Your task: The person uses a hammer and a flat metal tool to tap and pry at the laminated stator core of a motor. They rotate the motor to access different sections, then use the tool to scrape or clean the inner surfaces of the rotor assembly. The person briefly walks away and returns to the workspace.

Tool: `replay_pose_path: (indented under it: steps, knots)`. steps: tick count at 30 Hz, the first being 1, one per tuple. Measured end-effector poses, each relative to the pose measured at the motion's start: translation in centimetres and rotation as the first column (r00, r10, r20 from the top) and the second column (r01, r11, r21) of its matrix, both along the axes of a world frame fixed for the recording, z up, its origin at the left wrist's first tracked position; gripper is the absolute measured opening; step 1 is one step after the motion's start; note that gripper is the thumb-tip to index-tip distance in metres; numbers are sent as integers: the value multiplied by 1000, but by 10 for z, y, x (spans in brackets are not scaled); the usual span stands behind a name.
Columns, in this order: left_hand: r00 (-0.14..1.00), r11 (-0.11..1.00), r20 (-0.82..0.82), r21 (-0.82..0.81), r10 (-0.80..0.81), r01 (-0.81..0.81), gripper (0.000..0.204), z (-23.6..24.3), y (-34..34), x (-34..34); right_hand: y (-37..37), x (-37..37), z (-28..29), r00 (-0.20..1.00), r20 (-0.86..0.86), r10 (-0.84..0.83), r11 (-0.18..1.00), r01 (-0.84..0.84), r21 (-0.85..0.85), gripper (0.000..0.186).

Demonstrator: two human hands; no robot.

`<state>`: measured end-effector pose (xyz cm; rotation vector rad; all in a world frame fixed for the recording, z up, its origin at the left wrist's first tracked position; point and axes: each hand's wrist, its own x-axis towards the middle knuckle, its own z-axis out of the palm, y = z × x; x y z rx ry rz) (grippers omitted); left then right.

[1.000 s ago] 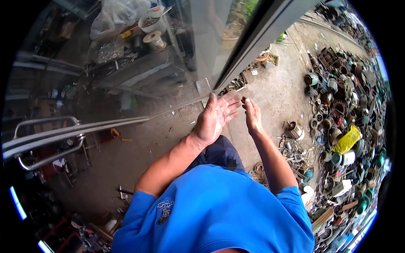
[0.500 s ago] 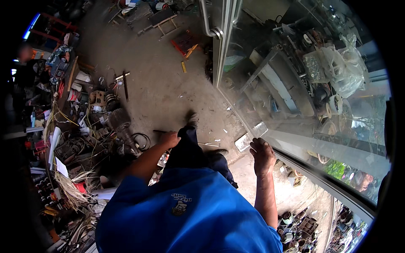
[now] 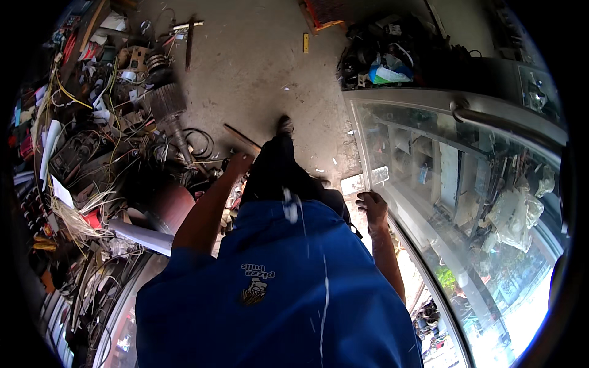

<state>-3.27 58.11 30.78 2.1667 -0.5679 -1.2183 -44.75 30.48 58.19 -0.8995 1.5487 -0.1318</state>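
Observation:
My left hand hangs beside my left thigh, its back toward me. Its fingers are turned away and blurred, so whether it holds anything does not show. On the floor just beyond it lies a thin dark bar. At my right side, my right hand is held with loosely bent fingers a little apart and nothing visible in them. Closest to that hand is the framed glass door, with a small pale block at its lower edge. I cannot tell whether the hand touches the frame.
Scrap crowds the left side: a coil of black cable, a ribbed metal motor part, a white roll. A yellow piece lies on the floor ahead. A metal handle crosses the door. Dark bags lie beyond it.
The view has moved forward and turned; floor items ahead sit higher in the picture. The glass door's handle now appears farther right. Both hands hang at my sides as before.

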Motion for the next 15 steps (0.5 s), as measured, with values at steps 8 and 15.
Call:
replay_pose_path:
  steps: [8,15]
  knots:
    - [841,876,-257,47,476,-481,35,146,-140,124,-108,83,-24,928,-183,325,941,-337,-36,33]
    - [693,727,-222,252,686,-639,35,84,-48,111,-206,216,-53,826,-133,548,829,-558,-46,33]
